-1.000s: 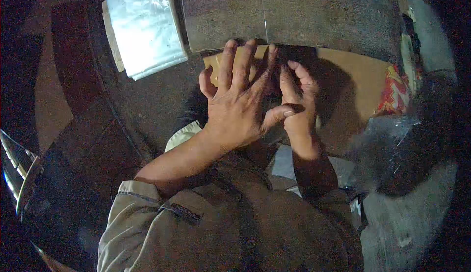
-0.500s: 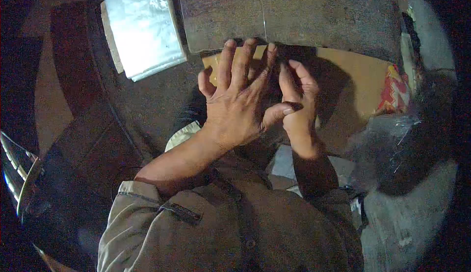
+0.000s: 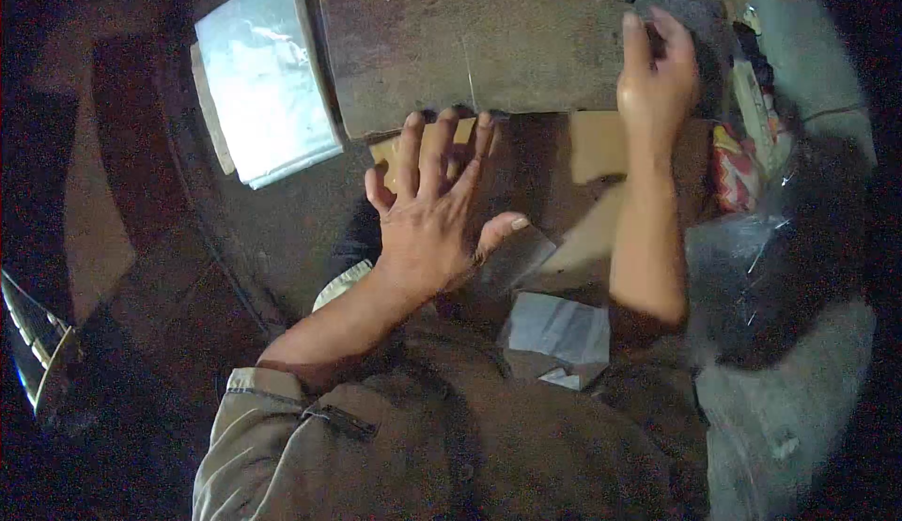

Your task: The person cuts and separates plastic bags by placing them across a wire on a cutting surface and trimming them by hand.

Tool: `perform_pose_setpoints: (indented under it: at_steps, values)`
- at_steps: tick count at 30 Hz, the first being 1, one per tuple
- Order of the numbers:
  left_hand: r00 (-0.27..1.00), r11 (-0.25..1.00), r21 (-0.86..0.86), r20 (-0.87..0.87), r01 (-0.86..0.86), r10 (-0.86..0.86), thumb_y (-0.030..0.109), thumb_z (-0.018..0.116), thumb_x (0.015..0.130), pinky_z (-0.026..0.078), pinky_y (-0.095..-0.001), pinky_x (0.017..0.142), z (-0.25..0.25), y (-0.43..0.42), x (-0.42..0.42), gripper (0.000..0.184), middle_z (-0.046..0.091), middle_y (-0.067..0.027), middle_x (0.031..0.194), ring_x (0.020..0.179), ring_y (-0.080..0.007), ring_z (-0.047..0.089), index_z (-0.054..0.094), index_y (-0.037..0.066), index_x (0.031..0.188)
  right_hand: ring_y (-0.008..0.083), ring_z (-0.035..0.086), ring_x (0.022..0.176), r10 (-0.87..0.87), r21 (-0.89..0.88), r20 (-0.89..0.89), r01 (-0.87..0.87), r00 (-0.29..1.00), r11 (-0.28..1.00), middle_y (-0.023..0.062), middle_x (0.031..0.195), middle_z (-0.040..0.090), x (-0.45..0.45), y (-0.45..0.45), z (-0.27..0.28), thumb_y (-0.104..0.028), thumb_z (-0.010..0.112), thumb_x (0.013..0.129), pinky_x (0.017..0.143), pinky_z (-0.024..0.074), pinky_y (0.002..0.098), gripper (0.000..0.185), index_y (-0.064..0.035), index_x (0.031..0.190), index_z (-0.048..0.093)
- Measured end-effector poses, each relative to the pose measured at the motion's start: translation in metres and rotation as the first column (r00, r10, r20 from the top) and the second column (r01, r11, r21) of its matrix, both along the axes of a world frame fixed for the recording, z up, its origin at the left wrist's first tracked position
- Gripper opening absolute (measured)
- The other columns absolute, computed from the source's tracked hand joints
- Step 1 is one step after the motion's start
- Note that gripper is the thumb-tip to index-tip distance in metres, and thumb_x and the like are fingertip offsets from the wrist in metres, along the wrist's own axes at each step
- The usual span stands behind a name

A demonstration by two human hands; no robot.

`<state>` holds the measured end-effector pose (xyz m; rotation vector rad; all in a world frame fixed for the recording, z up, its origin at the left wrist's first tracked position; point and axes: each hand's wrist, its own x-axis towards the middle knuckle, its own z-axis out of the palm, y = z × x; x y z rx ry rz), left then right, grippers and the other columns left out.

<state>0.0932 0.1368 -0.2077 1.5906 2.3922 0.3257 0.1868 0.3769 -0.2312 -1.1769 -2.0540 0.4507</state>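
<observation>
Head camera view: A worker's two bare hands part company, the right hand (image 3: pixel 662 89) having moved up from beside the left hand (image 3: pixel 423 225) to the far right of a worn, dark board (image 3: pixel 545 42). The shift appears to leave the left hand alone as the steadying one at the near edge, over a yellowish-tan piece (image 3: pixel 387 155) that shows between and beside its fingers. That hand lies palm down and open, its fingers fanned, fingertips at the board's edge and thumb stretched out to the side, close to a sheet of clear film (image 3: pixel 531 256). The right forearm reaches nearly straight forward, wrist slightly bent, fingers loosely curled above the board; whether they pinch anything thin cannot be told. A pale plastic packet (image 3: pixel 564 328) lies near the worker's lap, between the forearms. To the left of the board sits a glossy stack of clear plastic (image 3: pixel 268 79); beyond the right forearm, a red-and-white wrapper (image 3: pixel 728 173) shows.
</observation>
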Motion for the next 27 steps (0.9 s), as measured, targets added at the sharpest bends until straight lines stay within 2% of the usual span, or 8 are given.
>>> perform_pose_setpoints:
  at_steps: [6, 10, 14, 17, 18, 20, 23, 27]
  values:
    - [0.996, 0.999, -0.054, 0.088, 0.008, -0.003, 0.072, 0.044, 0.076, 0.008, -0.055, 0.103, 0.001, -0.001, -0.001, 0.086, 0.026, -0.0136, 0.144, 0.134, -0.0367, 0.018, 0.028, 0.021, 0.144, 0.0323, 0.061, 0.096, -0.084, 0.026, 0.255, 0.08, 0.963, 0.996, 0.0189, 0.104, 0.063, -0.014, 0.039, -0.001, -0.043, 0.061, 0.083, 0.084, 0.0463, 0.0381, 0.048, -0.0025, 0.109, 0.06]
    - [0.999, 0.999, -0.042, 0.04, 0.018, -0.016, 0.072, 0.044, 0.076, 0.008, -0.0546, 0.103, -0.001, -0.002, 0.0, 0.087, 0.025, -0.013, 0.145, 0.135, -0.0355, 0.017, 0.028, 0.021, 0.144, 0.0322, 0.063, 0.089, -0.06, 0.038, 0.351, 0.05, 0.934, 0.998, 0.016, 0.096, 0.066, -0.008, 0.057, -0.006, -0.038, 0.06, 0.084, 0.079, 0.0477, 0.039, 0.039, -0.0046, 0.103, 0.062]
    - [1.0, 1.0, -0.011, 0.002, 0.0, 0.0, 0.071, 0.04, 0.078, 0.018, -0.0516, 0.095, -0.002, -0.001, 0.0, 0.08, 0.032, -0.011, 0.142, 0.131, -0.0316, 0.027, 0.033, 0.022, 0.142, 0.0289, 0.064, 0.084, -0.102, 0.072, 0.442, 0.078, 0.891, 0.994, 0.0152, 0.092, 0.066, -0.006, 0.034, 0.011, -0.034, 0.061, 0.085, 0.076, 0.0479, 0.0369, 0.034, -0.0044, 0.101, 0.062]
    - [1.0, 1.0, 0.007, 0.002, -0.002, 0.002, 0.071, 0.041, 0.078, 0.019, -0.052, 0.094, -0.004, -0.003, 0.0, 0.081, 0.032, -0.0109, 0.142, 0.131, -0.0317, 0.027, 0.032, 0.023, 0.142, 0.0233, 0.063, 0.083, 0.054, -0.146, 0.074, -0.042, 0.996, 0.988, 0.0111, 0.09, 0.066, 0.003, 0.022, 0.006, -0.02, 0.065, 0.083, 0.077, 0.048, 0.034, 0.026, -0.0014, 0.101, 0.06]
    - [1.0, 1.0, 0.023, 0.019, -0.002, 0.001, 0.071, 0.041, 0.078, 0.019, -0.0522, 0.094, -0.004, -0.003, 0.0, 0.081, 0.031, -0.0108, 0.143, 0.131, -0.0317, 0.027, 0.032, 0.023, 0.142, 0.0233, 0.063, 0.083, 0.055, -0.146, 0.075, -0.044, 0.996, 0.988, 0.0111, 0.09, 0.066, 0.002, 0.007, 0.012, -0.02, 0.065, 0.083, 0.077, 0.048, 0.034, 0.026, -0.0014, 0.101, 0.06]
    - [1.0, 1.0, 0.006, 0.017, -0.001, 0.001, 0.071, 0.041, 0.078, 0.02, -0.0523, 0.094, -0.001, -0.002, -0.001, 0.081, 0.031, -0.0107, 0.143, 0.131, -0.0319, 0.027, 0.032, 0.023, 0.142, 0.0164, 0.062, 0.082, 0.135, -0.417, -0.274, -0.245, 0.952, 0.875, 0.0085, 0.088, 0.066, -0.002, -0.033, 0.03, -0.012, 0.064, 0.083, 0.076, 0.0478, 0.0291, 0.018, -0.0016, 0.099, 0.061]
    - [1.0, 1.0, -0.01, 0.01, 0.003, -0.003, 0.07, 0.042, 0.078, 0.02, -0.0527, 0.094, -0.001, -0.002, -0.001, 0.081, 0.031, -0.0105, 0.143, 0.131, -0.0322, 0.027, 0.032, 0.023, 0.142, 0.012, 0.061, 0.085, 0.307, -0.425, -0.221, -0.375, 0.926, 0.824, 0.0074, 0.089, 0.066, 0.0, -0.071, 0.032, -0.006, 0.063, 0.083, 0.077, 0.0473, 0.0259, 0.014, -0.0015, 0.097, 0.062]
    - [1.0, 1.0, 0.026, 0.03, -0.001, 0.0, 0.07, 0.043, 0.078, 0.022, -0.0539, 0.093, -0.006, -0.003, -0.002, 0.08, 0.03, -0.0106, 0.144, 0.132, -0.0325, 0.026, 0.032, 0.023, 0.142, 0.0198, 0.064, 0.088, 0.415, -0.416, -0.176, -0.449, 0.893, 0.79, 0.01, 0.09, 0.066, 0.0, -0.092, 0.024, -0.005, 0.06, 0.083, 0.078, 0.048, 0.0288, 0.013, -0.0022, 0.096, 0.062]
